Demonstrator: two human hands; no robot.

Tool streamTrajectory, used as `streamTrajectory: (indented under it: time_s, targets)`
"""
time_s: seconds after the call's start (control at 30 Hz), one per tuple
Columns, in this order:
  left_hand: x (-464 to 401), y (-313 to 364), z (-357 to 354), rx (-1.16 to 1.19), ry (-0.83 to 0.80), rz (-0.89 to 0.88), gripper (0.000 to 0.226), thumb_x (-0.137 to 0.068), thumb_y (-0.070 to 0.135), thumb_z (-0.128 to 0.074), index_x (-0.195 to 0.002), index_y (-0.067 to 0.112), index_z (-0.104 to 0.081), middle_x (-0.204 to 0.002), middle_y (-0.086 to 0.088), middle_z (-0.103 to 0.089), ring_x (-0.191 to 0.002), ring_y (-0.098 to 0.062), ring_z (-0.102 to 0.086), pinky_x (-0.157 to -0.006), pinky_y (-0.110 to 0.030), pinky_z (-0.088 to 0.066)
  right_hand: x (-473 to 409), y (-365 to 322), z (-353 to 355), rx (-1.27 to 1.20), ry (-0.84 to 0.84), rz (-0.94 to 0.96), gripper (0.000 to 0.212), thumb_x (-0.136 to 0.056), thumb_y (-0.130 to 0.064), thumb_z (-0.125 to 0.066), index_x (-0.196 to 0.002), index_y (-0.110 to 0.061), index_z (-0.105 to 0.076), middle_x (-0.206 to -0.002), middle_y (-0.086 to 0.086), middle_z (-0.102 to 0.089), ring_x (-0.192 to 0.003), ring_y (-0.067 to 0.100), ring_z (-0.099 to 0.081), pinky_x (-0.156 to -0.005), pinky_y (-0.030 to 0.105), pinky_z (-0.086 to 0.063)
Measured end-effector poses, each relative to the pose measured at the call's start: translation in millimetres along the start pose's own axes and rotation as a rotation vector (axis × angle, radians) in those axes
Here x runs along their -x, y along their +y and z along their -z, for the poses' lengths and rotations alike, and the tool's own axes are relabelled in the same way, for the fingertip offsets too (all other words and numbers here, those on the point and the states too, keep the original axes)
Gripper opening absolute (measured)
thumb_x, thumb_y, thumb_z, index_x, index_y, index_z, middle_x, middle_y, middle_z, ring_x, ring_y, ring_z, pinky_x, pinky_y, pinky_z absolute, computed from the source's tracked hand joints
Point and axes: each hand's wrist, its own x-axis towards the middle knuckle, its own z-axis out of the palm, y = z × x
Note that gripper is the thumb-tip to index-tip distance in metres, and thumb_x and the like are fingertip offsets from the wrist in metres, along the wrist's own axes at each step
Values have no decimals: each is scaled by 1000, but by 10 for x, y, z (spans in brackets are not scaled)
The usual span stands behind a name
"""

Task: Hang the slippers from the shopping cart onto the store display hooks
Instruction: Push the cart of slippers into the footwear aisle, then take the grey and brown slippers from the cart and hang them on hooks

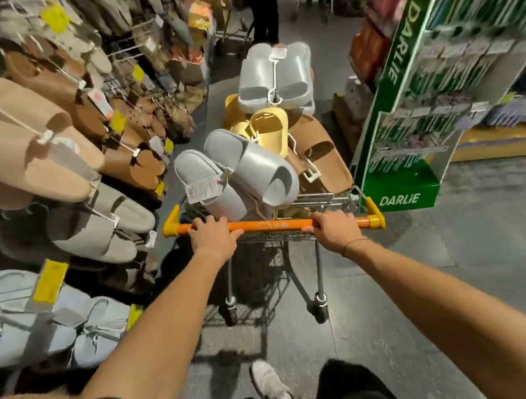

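Note:
A metal shopping cart [319, 271] stands in the aisle in front of me, piled with slippers. A grey pair [251, 167] lies nearest, a second grey pair [275, 76] on a white hanger sits at the far end, a yellow pair [268, 129] is in the middle and a brown pair [322, 156] lies on the right. My left hand [213, 236] grips the orange handle [271, 224] near its left end. My right hand [337, 227] grips the same handle near its right end. Display hooks [53, 70] run along the left wall.
The left wall holds hanging beige [20, 154], grey [100, 224] and pale blue slippers [23, 321] with yellow price tags. A green Darlie stand [409, 110] is close on the cart's right. A person [262, 5] stands ahead beyond the cart. Grey floor lies to the right.

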Motion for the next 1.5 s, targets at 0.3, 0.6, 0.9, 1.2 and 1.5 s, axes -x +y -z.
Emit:
streamTrajectory:
  time_s: [0.3,0.6,0.9,1.2,1.5]
  targets:
    - [-1070,-44,300,5,21,-14,64,-100,60,-39,-144,14,-42,-147,-14,-45,-140,-40,-34,-114,-54,-32,-1074,-138,304,-20,-40,-68,40,-96,-60,-47,-102,-23,-62,-99,4,-65,-102,29,-60,-98,46,-39]
    - [-1956,-107,557,69,-62,-53,68,-101,56,-40,-150,10,-35,-154,-15,-38,-147,-39,-23,-120,-51,-25,-2146,-136,620,-86,-281,-91,44,-87,-61,-60,-106,-22,-67,-98,2,-64,-93,24,-60,-92,40,-52]
    - [-2363,-122,688,177,-48,-87,70,-103,48,-41,-157,7,-23,-162,-12,-26,-153,-36,-8,-125,-47,-14,-2747,-109,774,-396,-507,48,86,-63,-70,-78,-133,-27,-51,-126,-1,-60,-112,20,-58,-103,42,-46]
    - [-2408,-182,881,406,81,-93,59,-103,34,-48,-151,3,-35,-151,-15,-41,-141,-31,-38,-116,-46,-35,-3168,-686,929,-1213,84,-286,35,-67,-42,-66,-89,-14,-65,-91,17,-74,-81,31,-70,-74,53,-60]
    - [-2453,-168,1593,570,357,-136,57,-101,35,-53,-150,11,-36,-149,-11,-44,-140,-30,-37,-115,-45,-35,-3211,-926,1528,-773,330,-30,26,-89,-24,-65,-103,-2,-64,-95,16,-67,-87,33,-61,-70,36,-45]
